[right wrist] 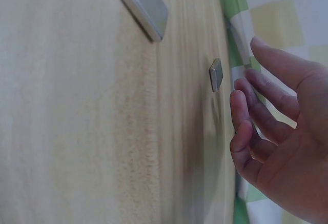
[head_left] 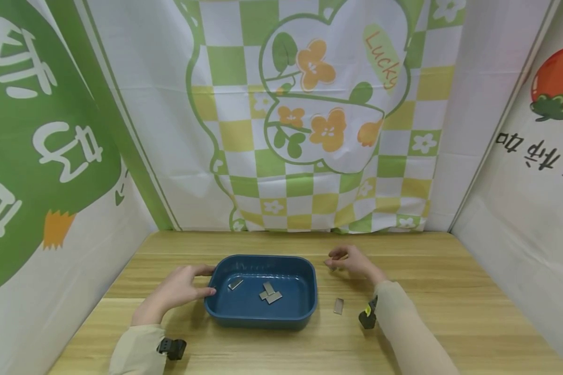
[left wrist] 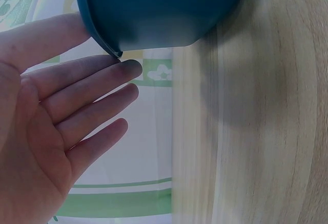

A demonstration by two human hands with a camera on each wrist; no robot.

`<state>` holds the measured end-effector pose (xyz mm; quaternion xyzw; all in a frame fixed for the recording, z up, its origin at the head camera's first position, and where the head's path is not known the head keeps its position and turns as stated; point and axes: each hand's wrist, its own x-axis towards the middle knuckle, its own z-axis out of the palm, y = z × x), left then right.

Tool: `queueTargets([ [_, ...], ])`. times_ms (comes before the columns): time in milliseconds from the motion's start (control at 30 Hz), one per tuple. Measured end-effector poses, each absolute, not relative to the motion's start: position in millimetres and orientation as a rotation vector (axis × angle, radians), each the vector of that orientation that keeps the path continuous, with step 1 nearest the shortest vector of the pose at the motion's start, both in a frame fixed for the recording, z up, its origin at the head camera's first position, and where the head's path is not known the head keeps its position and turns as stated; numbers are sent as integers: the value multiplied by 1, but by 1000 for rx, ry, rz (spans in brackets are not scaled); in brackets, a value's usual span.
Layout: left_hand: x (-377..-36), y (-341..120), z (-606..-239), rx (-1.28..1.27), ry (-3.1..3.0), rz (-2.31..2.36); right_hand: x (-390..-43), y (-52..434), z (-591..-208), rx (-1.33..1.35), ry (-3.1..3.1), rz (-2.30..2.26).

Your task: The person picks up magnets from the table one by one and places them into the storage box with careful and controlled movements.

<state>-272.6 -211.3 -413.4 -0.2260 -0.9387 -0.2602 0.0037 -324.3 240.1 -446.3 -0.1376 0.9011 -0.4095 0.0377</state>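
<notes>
A blue rectangular bin [head_left: 262,319] sits on the wooden table with several small flat metallic blocks inside. One block [head_left: 236,284] lies at its left, and a cluster of blocks [head_left: 274,297] is near the middle. My left hand [head_left: 183,286] touches the bin's left end, thumb and index finger at the rim [left wrist: 95,32], the other fingers extended. Right of the bin, my right hand [head_left: 352,262] is held low, its thumb and fingers apart around a small metallic block [right wrist: 217,75]. A gap shows between that block and the fingers in the right wrist view.
Another metallic block [head_left: 339,306] lies on the table [head_left: 431,312] between the bin and my right wrist. A patterned curtain [head_left: 309,198] hangs along the table's back edge, with printed cloth walls at both sides. Each wrist wears a small black camera [head_left: 172,348].
</notes>
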Motion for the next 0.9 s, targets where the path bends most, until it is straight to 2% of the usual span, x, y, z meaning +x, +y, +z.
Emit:
queueTargets([
  [400,-273,-212,-414,-700,-2950,-819,-328,244,-457,-309,2748,-1297],
  [900,-273,-212,-416,-698,-2938,-827,-331,247,-468,-355,2764,-1286],
])
